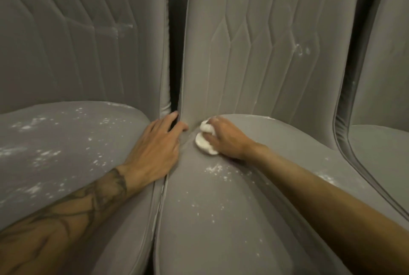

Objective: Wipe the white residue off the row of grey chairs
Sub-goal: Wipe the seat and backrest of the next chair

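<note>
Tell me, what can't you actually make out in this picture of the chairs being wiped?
All in the head view:
- White wad: the right hand covers part of it; cloth or tissue, cannot tell.
- Gap between the left chair and the middle chair: too dark to see inside.
- Right chair: cut off by the frame's right edge.
- Chair tops: cut off by the top edge.

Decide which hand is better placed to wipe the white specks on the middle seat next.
Right. The right hand grips the white cloth on that seat, beside the specks; the left hand rests flat at the gap, holding nothing.
</note>
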Demonstrator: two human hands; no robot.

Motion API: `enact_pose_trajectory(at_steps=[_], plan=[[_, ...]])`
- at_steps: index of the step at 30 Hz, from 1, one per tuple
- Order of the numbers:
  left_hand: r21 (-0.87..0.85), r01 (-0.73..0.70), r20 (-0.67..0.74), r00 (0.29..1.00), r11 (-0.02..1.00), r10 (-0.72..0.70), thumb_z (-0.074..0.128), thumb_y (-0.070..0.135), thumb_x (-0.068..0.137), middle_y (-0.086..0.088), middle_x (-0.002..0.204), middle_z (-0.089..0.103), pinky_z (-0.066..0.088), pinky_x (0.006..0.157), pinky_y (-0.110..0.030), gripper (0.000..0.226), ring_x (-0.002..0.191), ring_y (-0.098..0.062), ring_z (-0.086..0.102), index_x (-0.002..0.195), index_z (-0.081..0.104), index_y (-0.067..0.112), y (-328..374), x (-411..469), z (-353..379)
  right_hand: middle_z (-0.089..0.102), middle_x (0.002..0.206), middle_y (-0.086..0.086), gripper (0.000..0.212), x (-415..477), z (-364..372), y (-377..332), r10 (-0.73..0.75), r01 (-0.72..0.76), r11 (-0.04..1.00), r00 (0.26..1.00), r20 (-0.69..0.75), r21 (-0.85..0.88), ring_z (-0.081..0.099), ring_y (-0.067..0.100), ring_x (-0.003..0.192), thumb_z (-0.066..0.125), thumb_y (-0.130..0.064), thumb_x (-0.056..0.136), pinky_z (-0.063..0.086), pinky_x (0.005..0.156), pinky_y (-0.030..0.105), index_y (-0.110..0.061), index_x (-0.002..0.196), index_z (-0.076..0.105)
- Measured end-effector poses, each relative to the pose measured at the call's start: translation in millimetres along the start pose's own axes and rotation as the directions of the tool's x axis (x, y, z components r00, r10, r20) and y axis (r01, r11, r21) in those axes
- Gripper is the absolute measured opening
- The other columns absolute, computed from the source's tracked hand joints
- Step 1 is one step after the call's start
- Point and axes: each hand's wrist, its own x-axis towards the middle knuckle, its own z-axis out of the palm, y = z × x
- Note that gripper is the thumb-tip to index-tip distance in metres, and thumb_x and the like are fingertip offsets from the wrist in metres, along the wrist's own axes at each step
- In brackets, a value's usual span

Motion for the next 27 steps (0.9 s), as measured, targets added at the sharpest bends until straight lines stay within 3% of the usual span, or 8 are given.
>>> enact_pose_trajectory(at_steps=[4, 9, 11, 15, 17, 21, 23, 27], plan=[[0.153, -0.091, 0.004, 0.996, 0.984, 0.091, 0.056, 0.022, 0.099, -0.011, 0.153, 0.048, 0.038, 0.115, -0.050, 0.038, 0.142, -0.033, 0.044, 0.137, 0.057, 0.024, -9, -8, -10, 0.062, 0.112, 0.025, 0.027, 21, 8, 5, 0.265, -0.268, 0.959, 0.963, -0.044, -0.089, 0.056, 0.039, 0.108, 0.053, -0.020, 0.098, 0.039, 0.092, 0.040, 0.002, 0.107, 0.064], [0.142, -0.041, 0.052, 0.998, 0.989, 0.034, 0.036, 0.033, 0.105, -0.003, 0.162, 0.038, 0.025, 0.125, -0.046, 0.049, 0.155, -0.024, 0.023, 0.154, 0.041, 0.028, -9, -17, -6, 0.062, 0.103, 0.004, 0.026, -33, 20, -44, -0.071, 0.067, 0.995, 0.995, 0.064, 0.075, 0.056, 0.018, 0.092, 0.054, -0.038, 0.096, 0.043, 0.085, 0.028, -0.015, 0.105, 0.061], [0.138, -0.036, 0.076, 0.997, 0.990, 0.025, 0.025, 0.037, 0.105, -0.002, 0.163, 0.035, 0.022, 0.127, -0.045, 0.054, 0.157, -0.022, 0.018, 0.157, 0.036, 0.029, -10, -17, -5, 0.060, 0.104, 0.002, 0.024, -37, 11, -35, -0.095, 0.087, 0.993, 0.990, 0.104, 0.080, 0.052, 0.013, 0.092, 0.055, -0.037, 0.097, 0.040, 0.085, 0.023, -0.016, 0.108, 0.060], [0.113, -0.024, 0.088, 0.996, 0.993, 0.015, 0.024, 0.036, 0.106, -0.001, 0.165, 0.032, 0.020, 0.128, -0.045, 0.053, 0.158, -0.021, 0.013, 0.159, 0.031, 0.030, -9, -17, -6, 0.064, 0.115, 0.021, 0.025, 1, -3, -4, 0.184, -0.181, 0.981, 0.982, 0.033, -0.069, 0.057, 0.037, 0.111, 0.054, -0.021, 0.099, 0.042, 0.096, 0.041, -0.001, 0.109, 0.065], [0.120, -0.028, 0.069, 0.997, 0.992, 0.020, 0.032, 0.030, 0.108, 0.000, 0.164, 0.034, 0.021, 0.127, -0.044, 0.050, 0.158, -0.021, 0.014, 0.158, 0.034, 0.030, -8, -16, -5, 0.062, 0.115, 0.023, 0.028, 13, 7, -14, 0.215, -0.215, 0.971, 0.977, -0.007, -0.109, 0.056, 0.039, 0.111, 0.052, -0.023, 0.099, 0.041, 0.096, 0.042, 0.001, 0.108, 0.063], [0.102, -0.041, 0.079, 0.996, 0.994, 0.033, 0.039, 0.026, 0.105, -0.002, 0.164, 0.034, 0.021, 0.127, -0.044, 0.052, 0.158, -0.022, 0.014, 0.157, 0.035, 0.028, -11, -18, -4, 0.064, 0.108, 0.012, 0.024, -22, 28, -52, -0.064, 0.063, 0.997, 0.997, 0.036, 0.038, 0.058, 0.024, 0.095, 0.055, -0.031, 0.098, 0.043, 0.087, 0.032, -0.010, 0.108, 0.061], [0.096, -0.038, 0.084, 0.996, 0.995, 0.030, 0.038, 0.026, 0.105, -0.002, 0.164, 0.033, 0.021, 0.127, -0.045, 0.052, 0.158, -0.022, 0.013, 0.157, 0.033, 0.029, -12, -18, -3, 0.063, 0.107, 0.007, 0.021, -31, 18, -48, -0.093, 0.086, 0.992, 0.993, 0.074, 0.089, 0.052, 0.014, 0.090, 0.058, -0.032, 0.097, 0.040, 0.084, 0.026, -0.014, 0.107, 0.059], [0.099, -0.025, 0.066, 0.998, 0.995, 0.018, 0.039, 0.024, 0.107, -0.002, 0.164, 0.035, 0.022, 0.127, -0.045, 0.051, 0.158, -0.023, 0.015, 0.158, 0.033, 0.030, -11, -17, -2, 0.062, 0.118, 0.022, 0.028, 2, 3, -17, 0.191, -0.191, 0.981, 0.982, 0.008, -0.015, 0.056, 0.036, 0.109, 0.056, -0.022, 0.100, 0.040, 0.093, 0.037, 0.002, 0.113, 0.059]])
